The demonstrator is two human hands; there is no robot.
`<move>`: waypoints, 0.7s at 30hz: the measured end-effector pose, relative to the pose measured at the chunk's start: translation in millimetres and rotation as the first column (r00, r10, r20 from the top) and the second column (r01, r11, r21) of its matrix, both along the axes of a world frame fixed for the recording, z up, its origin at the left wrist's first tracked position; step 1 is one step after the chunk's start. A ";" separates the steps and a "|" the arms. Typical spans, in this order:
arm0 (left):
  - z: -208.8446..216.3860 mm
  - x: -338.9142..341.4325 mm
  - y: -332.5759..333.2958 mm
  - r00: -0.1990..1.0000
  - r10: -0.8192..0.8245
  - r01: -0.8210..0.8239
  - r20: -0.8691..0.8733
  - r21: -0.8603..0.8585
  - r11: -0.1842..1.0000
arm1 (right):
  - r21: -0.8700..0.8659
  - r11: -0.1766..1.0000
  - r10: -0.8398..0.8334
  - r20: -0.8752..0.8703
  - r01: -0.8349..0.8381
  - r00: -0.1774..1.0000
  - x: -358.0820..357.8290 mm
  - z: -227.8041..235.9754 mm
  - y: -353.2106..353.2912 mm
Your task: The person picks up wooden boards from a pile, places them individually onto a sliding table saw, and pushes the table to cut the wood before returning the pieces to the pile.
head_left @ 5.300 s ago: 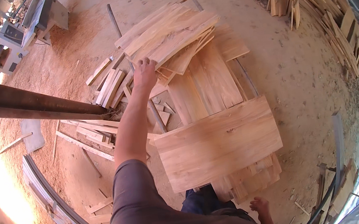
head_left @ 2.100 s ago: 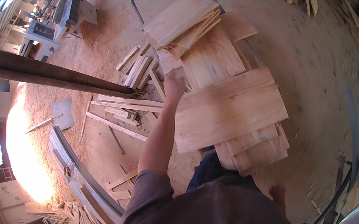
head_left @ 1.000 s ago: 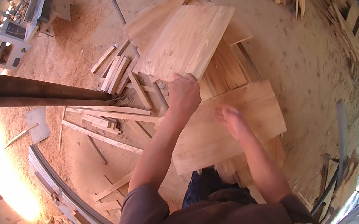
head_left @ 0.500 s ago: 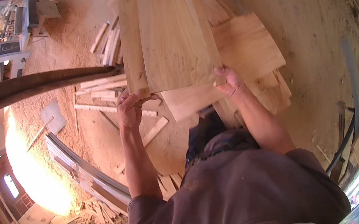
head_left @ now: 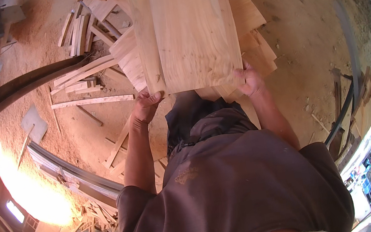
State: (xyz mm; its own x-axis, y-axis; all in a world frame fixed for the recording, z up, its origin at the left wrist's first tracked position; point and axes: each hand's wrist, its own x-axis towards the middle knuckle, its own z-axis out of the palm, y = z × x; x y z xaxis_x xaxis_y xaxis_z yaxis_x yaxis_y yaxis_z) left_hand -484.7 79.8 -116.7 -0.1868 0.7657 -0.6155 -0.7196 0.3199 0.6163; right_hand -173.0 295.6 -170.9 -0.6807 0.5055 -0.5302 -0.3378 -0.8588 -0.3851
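A wide wooden board (head_left: 192, 33) with pale grain stretches away from me, its far end cut off by the top of the view. Along its left side lies a narrower wooden strip (head_left: 146, 40), with a seam between the two. My left hand (head_left: 147, 106) is closed on the near left corner, thumb on top of the narrow strip. At the near right corner, my right hand (head_left: 251, 79) grips the wide board's edge. Fingers under the wood are hidden on both sides.
Beneath and beyond the held wood lie loose boards (head_left: 244, 9). Several wooden offcuts (head_left: 82, 33) are scattered to the left, near a dark curved beam (head_left: 23, 87). Long metal lengths (head_left: 73, 168) lie lower left. Sawdust covers the floor; more scraps (head_left: 358, 114) stand far right.
The view has shifted, and the loose pieces on the floor appear farther left. A gap seen earlier beside the right-hand strip no longer shows. Both hands keep hold of the near corners.
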 end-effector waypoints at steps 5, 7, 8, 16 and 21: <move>-3.0 -25.3 51.0 0.984 -0.172 0.173 0.038 -0.003 0.985 | 0.035 0.997 -0.076 0.022 0.075 0.997 28.6 4.9 -12.0; 5.1 -30.8 92.6 0.988 -0.150 0.150 0.038 -0.019 0.988 | 0.088 0.991 -0.107 0.073 0.101 0.992 39.3 6.8 -20.6; 5.4 -33.3 109.5 0.985 -0.170 0.169 0.038 0.017 0.985 | 0.124 0.986 -0.121 0.088 0.110 0.989 35.7 18.6 -23.1; 31.4 -0.6 163.5 0.890 -0.453 0.430 0.056 0.228 0.874 | 0.172 0.983 -0.105 0.199 0.071 0.974 101.9 40.3 -93.9; 57.6 48.7 149.6 0.809 -0.583 0.584 -0.080 0.234 0.777 | 0.284 0.896 -0.393 0.144 0.342 0.908 120.1 109.3 -103.9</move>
State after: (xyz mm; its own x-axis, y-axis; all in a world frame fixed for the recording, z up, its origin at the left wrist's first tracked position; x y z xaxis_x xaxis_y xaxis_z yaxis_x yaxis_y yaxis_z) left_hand -436.0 229.5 -59.1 0.3417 0.8494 -0.4021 -0.4410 0.5228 0.7296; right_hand -52.9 191.7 -61.6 -0.3181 0.8309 -0.4566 -0.5081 -0.5560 -0.6577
